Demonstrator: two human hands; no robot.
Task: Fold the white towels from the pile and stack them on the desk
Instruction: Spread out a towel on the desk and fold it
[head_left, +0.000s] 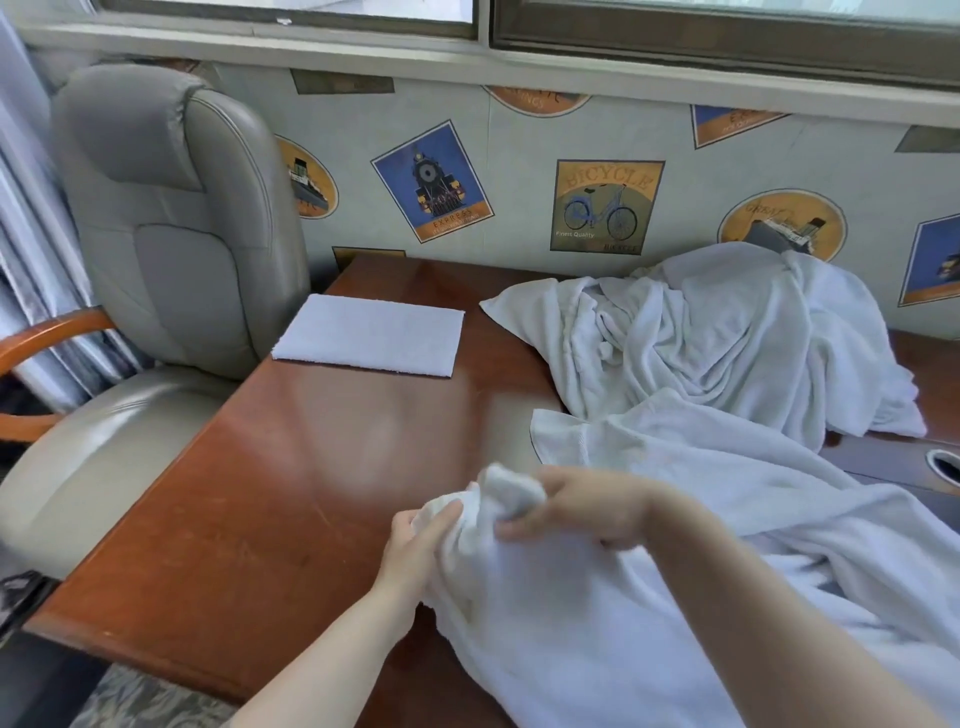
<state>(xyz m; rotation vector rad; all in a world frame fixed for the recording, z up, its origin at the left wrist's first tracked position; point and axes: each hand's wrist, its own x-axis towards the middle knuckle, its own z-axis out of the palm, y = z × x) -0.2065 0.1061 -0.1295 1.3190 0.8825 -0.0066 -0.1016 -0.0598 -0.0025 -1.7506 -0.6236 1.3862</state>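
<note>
Counting what lies on the wooden desk (291, 483), I find one folded white towel (370, 335), one loose white towel (597, 597) in my grasp, and a crumpled pile of white towels (727, 338) whose number I cannot make out, since the cloth is tangled together. My left hand (415, 540) curls its fingers around a bunched corner of the loose towel near the desk's front edge, and my right hand (582, 506) grips the same bunched corner just beside it, thumb and fingers closed on the cloth. The loose towel is plain white terry, rumpled, spreading from my hands across the right part of the desk and drooping over the near edge. The folded towel is a flat, neat rectangle lying alone at the far left corner of the desk, well apart from my hands. The pile sits at the far right against the wall, heaped and creased, with one corner reaching toward the folded towel. One gray padded office chair (171, 234) with wooden armrests stands at the desk's left side. The wallpaper (519, 145) behind shows train, bicycle and ship pictures.
</note>
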